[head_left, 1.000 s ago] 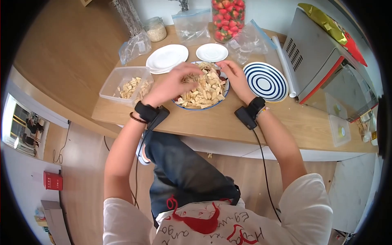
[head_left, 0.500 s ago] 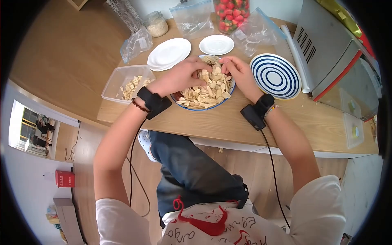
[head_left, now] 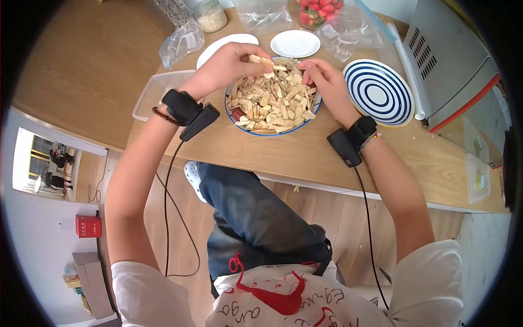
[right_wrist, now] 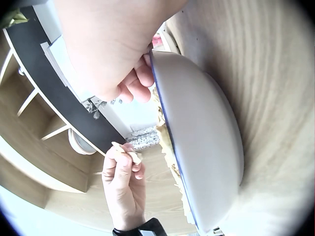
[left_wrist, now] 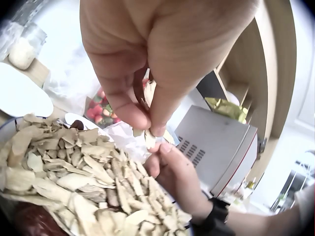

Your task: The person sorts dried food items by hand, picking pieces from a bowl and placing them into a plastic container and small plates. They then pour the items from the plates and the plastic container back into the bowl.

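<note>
Pale dried slices [head_left: 280,106] fill a blue-rimmed bowl [head_left: 272,134]; a dark red piece shows near its left edge. Above the bowl's upper left side, the left hand [head_left: 229,66] pinches a few slices [head_left: 262,60] between thumb and fingers. These pinched slices [right_wrist: 129,153] also show in the right wrist view. At the bowl's upper right rim is the right hand [head_left: 331,90], its fingers loosely bent, with nothing visible in them. In the right wrist view, the right hand's fingers [right_wrist: 138,83] lie at the rim; its thumb is hidden.
A clear plastic container [head_left: 155,97] stands left, partly behind the left arm. A white plate [head_left: 218,46] and small white plate [head_left: 295,43] lie behind the bowl, a blue-ringed plate [head_left: 377,92] right. Farther back are plastic bags [head_left: 351,30], strawberries [head_left: 316,12] and a grey oven [head_left: 449,49].
The left hand has risen from among the slices and now pinches some above the bowl. The right hand has stayed by the right rim. The head view has shifted slightly.
</note>
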The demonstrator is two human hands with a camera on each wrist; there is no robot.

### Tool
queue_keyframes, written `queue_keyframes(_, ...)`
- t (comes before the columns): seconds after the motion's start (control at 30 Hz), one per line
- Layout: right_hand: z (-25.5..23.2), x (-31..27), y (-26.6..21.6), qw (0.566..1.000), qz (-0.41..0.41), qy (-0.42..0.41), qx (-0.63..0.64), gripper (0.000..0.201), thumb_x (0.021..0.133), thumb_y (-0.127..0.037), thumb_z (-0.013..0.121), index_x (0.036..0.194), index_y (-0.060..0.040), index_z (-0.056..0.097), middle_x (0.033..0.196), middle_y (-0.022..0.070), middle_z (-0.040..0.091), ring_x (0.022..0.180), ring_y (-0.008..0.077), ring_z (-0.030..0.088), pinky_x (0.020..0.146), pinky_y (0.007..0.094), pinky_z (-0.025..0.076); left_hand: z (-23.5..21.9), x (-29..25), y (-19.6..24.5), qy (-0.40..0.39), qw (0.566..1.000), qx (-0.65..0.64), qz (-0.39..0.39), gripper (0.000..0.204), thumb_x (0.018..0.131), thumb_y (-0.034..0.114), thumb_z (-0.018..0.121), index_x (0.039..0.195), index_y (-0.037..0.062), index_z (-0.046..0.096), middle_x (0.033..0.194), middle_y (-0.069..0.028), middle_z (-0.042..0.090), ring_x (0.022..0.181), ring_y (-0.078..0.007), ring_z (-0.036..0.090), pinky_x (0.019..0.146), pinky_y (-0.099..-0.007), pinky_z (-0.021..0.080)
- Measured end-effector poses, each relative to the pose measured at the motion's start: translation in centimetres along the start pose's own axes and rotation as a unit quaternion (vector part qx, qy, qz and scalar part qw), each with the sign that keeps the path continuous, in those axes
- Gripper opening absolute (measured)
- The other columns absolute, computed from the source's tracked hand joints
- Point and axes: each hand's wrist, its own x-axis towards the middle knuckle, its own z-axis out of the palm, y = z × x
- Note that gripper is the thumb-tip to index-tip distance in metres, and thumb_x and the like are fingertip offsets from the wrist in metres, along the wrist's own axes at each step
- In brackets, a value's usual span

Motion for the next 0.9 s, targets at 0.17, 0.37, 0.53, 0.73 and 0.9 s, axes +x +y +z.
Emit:
queue_keyframes(0.17,0.0,0.0,-0.3,1.0,0.001,0.0,-0.013,0.021,0.095,-0.015,0.046,0.102,0.0001,0.059,0.073,-0.0003,0.055,0.07,0.0057,0.05,0.066,0.0197,0.04,-0.1,-1.0,0.2,0.026,0.962,-0.263,-0.07,0.021,0.085,0.014,0.065,0.101,0.0002,0.063,0.087,0.0004,0.062,0.072,-0.004,0.053,0.066,-0.0166,0.046)
queue_keyframes(0.37,0.0,0.1,-0.3,1.0,0.016,0.005,-0.01,0.022,0.095,-0.015,0.046,0.102,0.0008,0.059,0.073,0.0004,0.055,0.07,0.0055,0.05,0.066,0.0194,0.041,-2.1,-2.8,-0.9,0.103,0.921,-0.362,-0.101,0.026,0.087,0.015,0.063,0.107,-0.0014,0.059,0.084,0.0028,0.057,0.073,-0.0021,0.052,0.071,-0.0134,0.046)
queue_keyframes(0.53,0.0,0.2,-0.4,1.0,0.009,0.005,-0.015,0.021,0.094,-0.014,0.047,0.102,0.0007,0.059,0.073,-0.0001,0.054,0.07,0.005,0.05,0.066,0.019,0.041,-7.9,-6.4,-5.2,0.212,0.923,-0.287,-0.141,0.026,0.089,0.017,0.061,0.105,-0.0028,0.059,0.082,0.0036,0.056,0.074,-0.0019,0.052,0.072,-0.0132,0.046)
queue_keyframes(0.73,0.1,0.2,-0.3,1.0,0.002,0.004,-0.029,0.024,0.096,-0.019,0.047,0.102,0.0008,0.06,0.072,-0.001,0.053,0.069,0.0042,0.048,0.066,0.0186,0.04,-12.8,-11.0,-11.3,0.22,0.929,-0.133,-0.267,0.025,0.088,0.019,0.062,0.095,-0.0044,0.063,0.083,0.0016,0.058,0.072,-0.0027,0.053,0.071,-0.0139,0.047)
queue_keyframes(0.9,0.2,0.1,-0.7,1.0,0.008,0.005,-0.025,0.025,0.097,-0.019,0.046,0.101,0.0016,0.059,0.072,-0.0012,0.053,0.069,0.0047,0.047,0.066,0.0187,0.04,-14.9,-11.9,-13.9,0.222,0.925,-0.1,-0.293,0.024,0.087,0.02,0.063,0.091,-0.003,0.063,0.08,0.0005,0.059,0.071,-0.0039,0.055,0.068,-0.0147,0.049)
